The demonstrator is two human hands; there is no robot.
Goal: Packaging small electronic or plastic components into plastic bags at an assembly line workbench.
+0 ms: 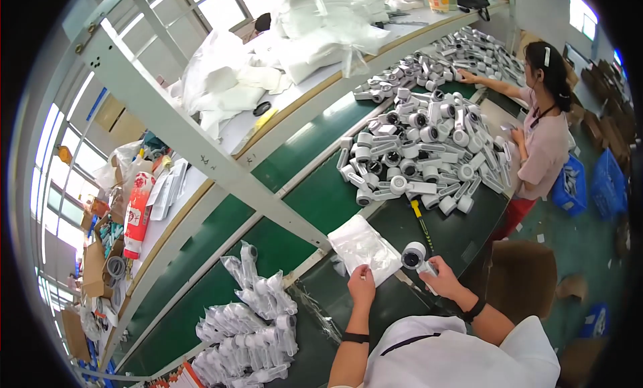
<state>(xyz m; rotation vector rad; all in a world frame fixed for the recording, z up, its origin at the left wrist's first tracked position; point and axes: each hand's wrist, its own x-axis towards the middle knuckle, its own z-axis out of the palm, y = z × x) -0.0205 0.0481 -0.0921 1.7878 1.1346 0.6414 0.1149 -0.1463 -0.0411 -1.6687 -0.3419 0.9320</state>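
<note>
My right hand (pixel 443 279) is closed round the handle of a white device with a round, dark-centred head (pixel 413 254). The head points up and away from me, just right of a stack of clear plastic bags (pixel 365 244). At the near edge of that stack, my left hand (pixel 362 285) has its fingers pinched on a plastic bag. Dark bands circle both my wrists. Beyond the bags, a large heap of similar white devices (pixel 415 147) covers the bench. To my left lie several bagged devices (pixel 251 328) in rows.
A yellow-and-black tool (pixel 420 224) lies between the bags and heap. A metal shelf post (pixel 201 147) slants across the left. At right, a co-worker (pixel 546 126) reaches into the heap. An open cardboard box (pixel 519 274) stands beside my right arm; blue bins (pixel 570 187) are farther off.
</note>
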